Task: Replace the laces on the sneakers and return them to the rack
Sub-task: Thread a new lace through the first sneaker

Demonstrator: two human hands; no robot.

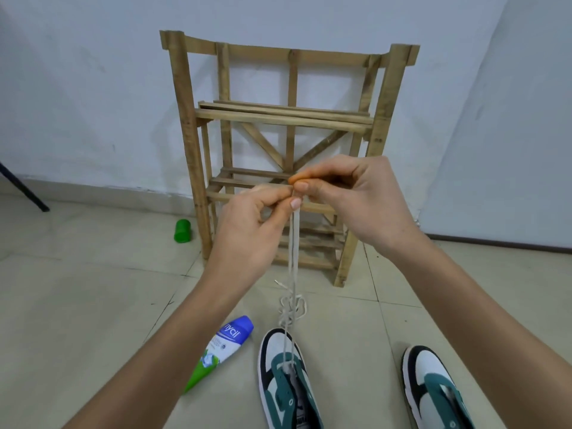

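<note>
Two white, black and teal sneakers stand on the tiled floor, the left sneaker near the bottom middle and the right sneaker at the bottom right. A white lace runs up from the left sneaker's lowest eyelets to my hands, both strands pulled straight. My left hand and my right hand pinch the lace ends together at fingertip level, in front of the rack. A second loose lace lies tangled on the floor by the left sneaker's toe. The wooden rack stands against the wall, its shelves bare.
A blue, white and green powder bottle lies on the floor left of the left sneaker. A green cup sits upside down by the rack's left leg. A dark leg of some stand slants at the far left.
</note>
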